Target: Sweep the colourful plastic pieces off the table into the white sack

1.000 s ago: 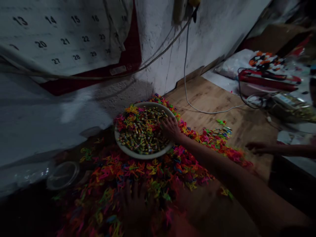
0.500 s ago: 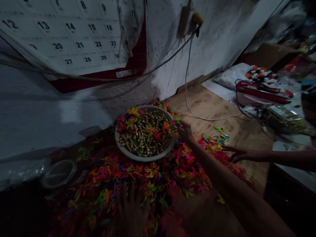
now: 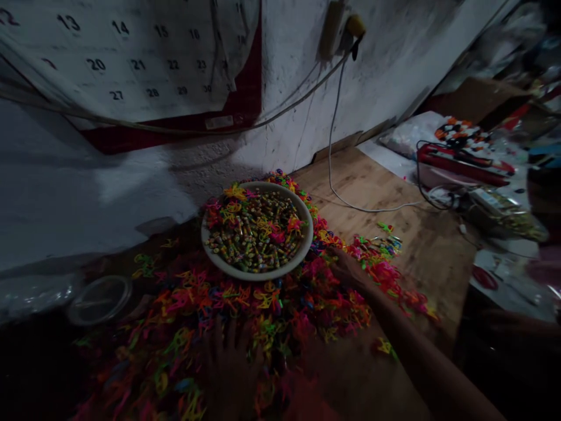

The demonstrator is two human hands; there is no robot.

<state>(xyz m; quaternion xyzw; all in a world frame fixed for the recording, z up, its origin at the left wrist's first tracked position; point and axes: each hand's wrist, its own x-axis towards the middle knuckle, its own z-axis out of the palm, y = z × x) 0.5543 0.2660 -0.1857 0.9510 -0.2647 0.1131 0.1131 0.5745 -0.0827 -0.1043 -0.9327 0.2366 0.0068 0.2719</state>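
A white bowl [image 3: 304, 248] heaped with small cylindrical pieces and some neon plastic bits stands against the wall. Around it spreads a big pile of neon plastic pieces [image 3: 245, 304] in pink, orange, yellow and green. My right hand [image 3: 346, 270] rests in that pile just right of the bowl, fingers curled into the pieces; what it grips is hidden. My left hand [image 3: 230, 365] lies flat and dark on the pile near the bottom, fingers spread.
A wall calendar [image 3: 131, 58] hangs at the upper left. A white cable [image 3: 337, 146] runs down the wall and across the wooden tabletop [image 3: 394, 187]. A clear round lid [image 3: 100, 299] lies at left. Red tools and clutter [image 3: 464, 164] fill the right side.
My right hand has drawn back from the bowl's contents down into the pile at its right. Another person's hand, reaching in from the right earlier, has left the view.
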